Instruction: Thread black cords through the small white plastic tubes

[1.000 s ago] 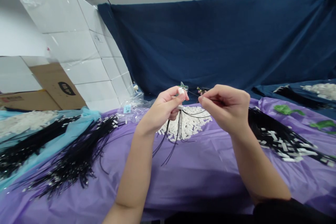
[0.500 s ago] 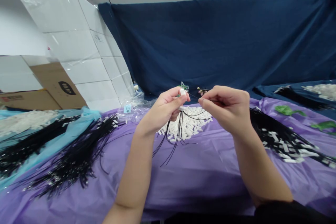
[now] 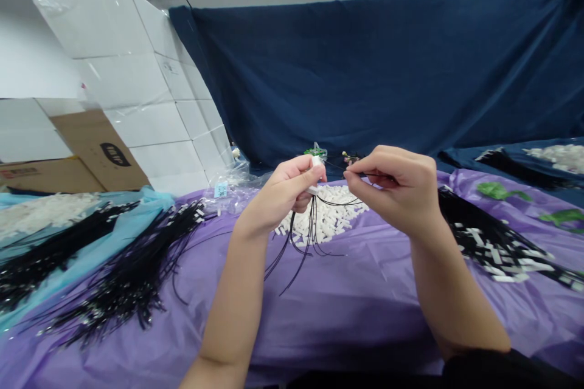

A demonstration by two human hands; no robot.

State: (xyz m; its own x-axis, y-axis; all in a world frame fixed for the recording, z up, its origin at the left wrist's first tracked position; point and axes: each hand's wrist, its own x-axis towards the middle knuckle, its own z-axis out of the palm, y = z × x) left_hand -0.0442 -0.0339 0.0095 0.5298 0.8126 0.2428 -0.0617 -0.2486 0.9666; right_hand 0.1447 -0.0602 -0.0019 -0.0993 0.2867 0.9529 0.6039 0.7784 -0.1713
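Note:
My left hand (image 3: 292, 185) is closed, pinching a small white piece (image 3: 316, 161) between thumb and forefinger. Another white piece (image 3: 312, 190) shows lower in the same hand, with several thin black cords (image 3: 312, 219) hanging below it. To the right, my right hand (image 3: 395, 185) is closed in a pinch on a thin black cord (image 3: 371, 174). Some cord curves between the two hands. Behind and below them lies a pile of small white pieces (image 3: 328, 219) on the purple sheet (image 3: 347, 292).
Bundles of black cords lie at the left (image 3: 132, 261) and right (image 3: 483, 225), the right one with white pieces on it. White boxes (image 3: 123, 79) stand at the back left, near a clear plastic bag (image 3: 237, 185). A dark blue cloth (image 3: 365, 73) hangs behind.
My right hand has shifted very slightly up, still pinched. The white piece in my left hand sits a little lower, and the hanging cords have swung slightly.

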